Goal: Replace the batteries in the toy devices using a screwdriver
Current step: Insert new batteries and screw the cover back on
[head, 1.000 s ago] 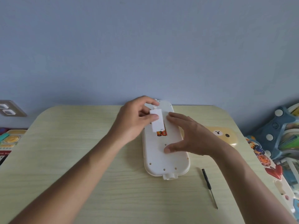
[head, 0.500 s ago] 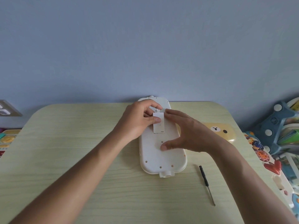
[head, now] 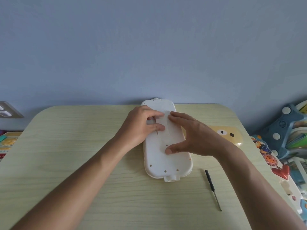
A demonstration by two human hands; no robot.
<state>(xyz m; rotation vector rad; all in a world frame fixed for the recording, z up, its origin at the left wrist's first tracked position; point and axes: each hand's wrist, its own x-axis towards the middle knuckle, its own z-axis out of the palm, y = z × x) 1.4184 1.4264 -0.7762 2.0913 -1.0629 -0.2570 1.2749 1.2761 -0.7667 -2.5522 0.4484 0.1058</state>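
Note:
A long white toy [head: 167,161] lies face down in the middle of the pale wooden table [head: 74,163]. Its small white battery cover [head: 163,126] sits flat over the compartment, and no batteries show. My left hand [head: 142,128] pinches the cover's left side between thumb and fingers. My right hand [head: 192,136] rests on the toy, fingertips against the cover's right edge and thumb pressed on the toy's back. A small black-handled screwdriver [head: 212,189] lies loose on the table to the right of the toy.
A yellow bear-face toy [head: 227,134] lies at the table's right side behind my right wrist. Colourful toys [head: 282,146] are piled beyond the right edge, and another toy [head: 8,141] sits off the left edge. A wall socket [head: 6,112] is at far left.
The cover was lifted with orange batteries showing beneath it; it has been lowered flat over the compartment. Both hands stayed on the toy.

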